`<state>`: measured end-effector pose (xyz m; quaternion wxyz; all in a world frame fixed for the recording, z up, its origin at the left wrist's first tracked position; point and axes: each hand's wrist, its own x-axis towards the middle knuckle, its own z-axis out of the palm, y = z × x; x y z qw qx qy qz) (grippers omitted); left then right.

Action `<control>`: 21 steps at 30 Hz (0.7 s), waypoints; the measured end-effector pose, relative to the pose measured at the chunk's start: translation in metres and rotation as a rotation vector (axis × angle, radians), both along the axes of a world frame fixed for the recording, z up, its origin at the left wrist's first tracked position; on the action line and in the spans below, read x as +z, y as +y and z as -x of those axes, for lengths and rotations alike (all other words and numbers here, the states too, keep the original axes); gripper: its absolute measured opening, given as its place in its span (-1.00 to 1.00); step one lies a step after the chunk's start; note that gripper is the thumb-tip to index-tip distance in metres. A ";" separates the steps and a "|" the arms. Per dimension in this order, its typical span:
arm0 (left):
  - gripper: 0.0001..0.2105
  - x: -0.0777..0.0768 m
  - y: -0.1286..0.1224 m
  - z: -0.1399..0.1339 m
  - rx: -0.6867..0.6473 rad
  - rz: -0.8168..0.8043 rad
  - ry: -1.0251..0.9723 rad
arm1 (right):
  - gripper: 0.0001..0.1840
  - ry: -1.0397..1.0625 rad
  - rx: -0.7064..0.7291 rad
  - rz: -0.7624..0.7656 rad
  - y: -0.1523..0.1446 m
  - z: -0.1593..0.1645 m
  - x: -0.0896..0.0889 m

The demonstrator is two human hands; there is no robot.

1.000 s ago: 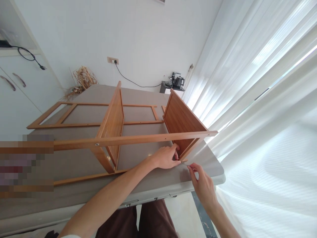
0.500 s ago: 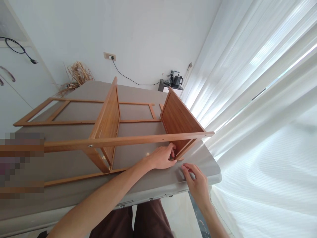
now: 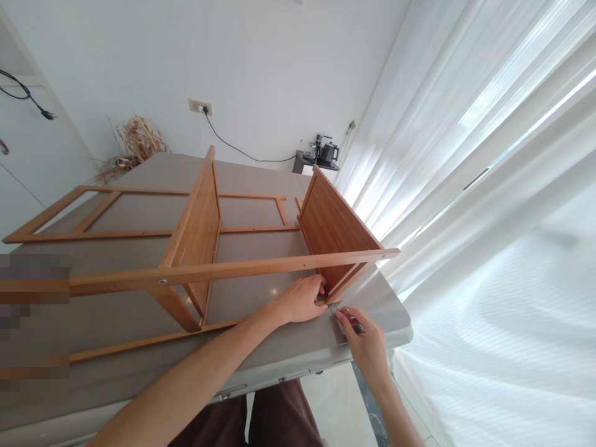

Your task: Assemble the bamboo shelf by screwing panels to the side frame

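Observation:
A brown wooden shelf frame [image 3: 261, 267] lies on its side, with two panels standing upright between its rails. My left hand [image 3: 300, 299] reaches under the front rail to the lower corner by the right panel [image 3: 333, 226]. Its fingers are curled round the wood there, and the fingertips are partly hidden. Just right of that corner, my right hand [image 3: 365, 335] pinches a small thin metal tool [image 3: 336, 308] that looks like a hex key. The tool's tip is at the outer side of the corner; whether it sits in a bolt cannot be made out.
The frame rests on a grey-covered table [image 3: 298, 347] with a rounded right corner. A black kettle [image 3: 329, 153] stands on a small cabinet behind. Dried stalks [image 3: 139, 139] are at the back left, and white curtains [image 3: 488, 248] hang on the right. A blurred patch covers the left edge.
My right hand has moved slightly left, bringing the thin tool up to the frame's corner. My left hand keeps its hold there. The whole view has shifted a little.

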<state>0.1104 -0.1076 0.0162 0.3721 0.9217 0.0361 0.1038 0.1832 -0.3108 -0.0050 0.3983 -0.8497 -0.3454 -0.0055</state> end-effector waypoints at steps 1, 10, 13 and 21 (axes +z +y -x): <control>-0.68 0.000 0.000 0.000 -0.001 0.003 0.001 | -0.69 -0.001 -0.004 -0.004 0.000 0.000 -0.001; -0.68 0.003 -0.001 0.001 -0.010 0.023 0.007 | -0.69 -0.151 0.016 0.017 0.003 0.005 -0.005; -0.66 0.004 -0.001 0.001 -0.016 0.024 0.007 | -0.68 -0.199 0.017 0.005 0.004 0.006 -0.005; -0.65 0.005 -0.001 0.003 -0.011 0.006 0.026 | -0.66 -0.225 0.012 0.036 0.005 0.005 -0.003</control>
